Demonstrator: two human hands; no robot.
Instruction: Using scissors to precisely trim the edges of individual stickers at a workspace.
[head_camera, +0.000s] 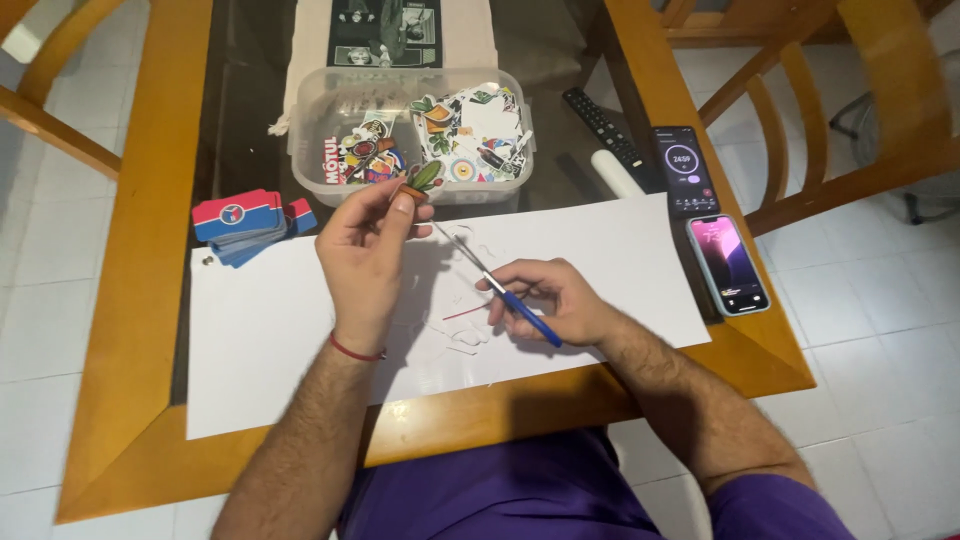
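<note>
I read this as a home, likely a dining area: a glass-topped table with a broad wooden frame, matching wooden chairs drawn up beside it, and a white tiled floor beneath. A television remote and two phones lie on the table, household items rather than workplace equipment.

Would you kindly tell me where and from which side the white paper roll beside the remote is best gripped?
Grip the white paper roll around its middle, coming from above. It lies flat on the glass, with the remote close along its far side, so only the top is probably free.
</note>
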